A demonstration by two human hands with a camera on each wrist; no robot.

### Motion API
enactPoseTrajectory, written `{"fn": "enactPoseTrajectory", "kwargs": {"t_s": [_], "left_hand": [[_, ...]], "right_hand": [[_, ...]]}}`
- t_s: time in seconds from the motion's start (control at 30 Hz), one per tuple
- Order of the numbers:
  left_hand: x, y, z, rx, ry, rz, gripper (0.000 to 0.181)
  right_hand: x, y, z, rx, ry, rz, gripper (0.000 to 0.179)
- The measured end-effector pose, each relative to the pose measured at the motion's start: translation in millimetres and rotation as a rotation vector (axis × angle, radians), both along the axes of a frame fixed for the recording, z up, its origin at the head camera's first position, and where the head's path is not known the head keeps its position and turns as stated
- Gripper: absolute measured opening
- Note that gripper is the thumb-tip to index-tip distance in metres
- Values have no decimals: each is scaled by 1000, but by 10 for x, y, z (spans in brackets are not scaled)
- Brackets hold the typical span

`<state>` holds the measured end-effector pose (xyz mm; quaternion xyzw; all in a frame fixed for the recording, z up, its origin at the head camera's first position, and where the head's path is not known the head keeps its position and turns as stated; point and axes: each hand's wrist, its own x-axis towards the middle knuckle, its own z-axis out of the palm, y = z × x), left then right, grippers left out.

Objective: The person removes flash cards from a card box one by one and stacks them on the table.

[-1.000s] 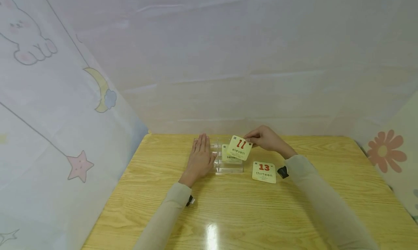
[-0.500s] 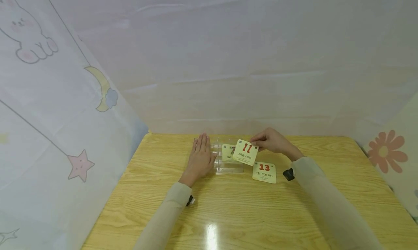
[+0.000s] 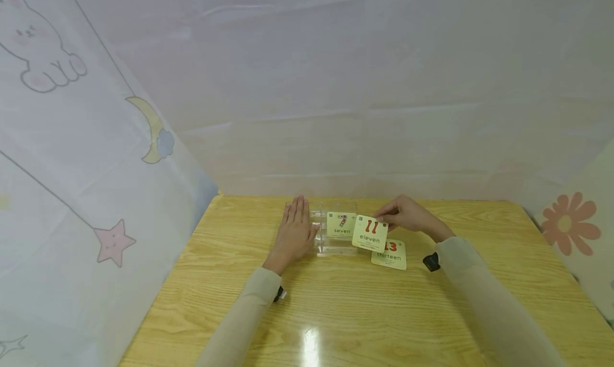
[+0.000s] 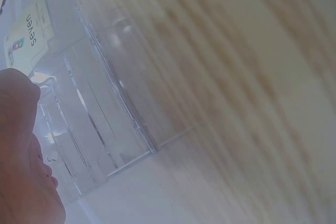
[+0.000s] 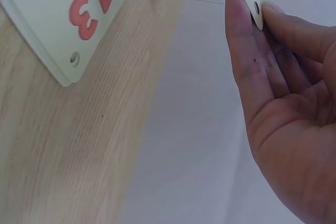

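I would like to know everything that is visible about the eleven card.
The eleven card is pale yellow, squarish with rounded corners, and looks like thin cardboard. It bears a red 11, the dark word eleven beneath, smaller print below, a small code-like square at one upper corner and a hole near the other. The right hand pinches it near the hole, holding it raised; in the head view it partly hides the thirteen card.

Wooden tabletop [image 3: 336, 303]: white glare, bottom centre of the head view; grain blurred, upper right of the left wrist view
Clear plastic holder [image 4: 86, 98]: small bright glints
Backdrop [image 3: 307, 90]: soft, dim light
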<state>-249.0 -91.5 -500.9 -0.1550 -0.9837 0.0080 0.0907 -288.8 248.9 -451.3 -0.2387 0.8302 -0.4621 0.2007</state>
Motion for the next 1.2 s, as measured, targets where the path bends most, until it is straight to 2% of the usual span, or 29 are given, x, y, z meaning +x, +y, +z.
{"fn": "enactPoseTrajectory", "kwargs": {"t_s": [0.67, 0.9, 1.2], "left_hand": [[-5, 7, 12, 2, 9, 4, 76], [9, 17, 14, -30, 6, 10, 76], [-4, 26, 17, -5, 16, 8, 71]], "right_hand": [[29, 178, -204, 8, -41, -13, 25], [46, 267, -294, 33, -50, -23, 25], [40, 366, -373, 31, -45, -14, 25]]}}
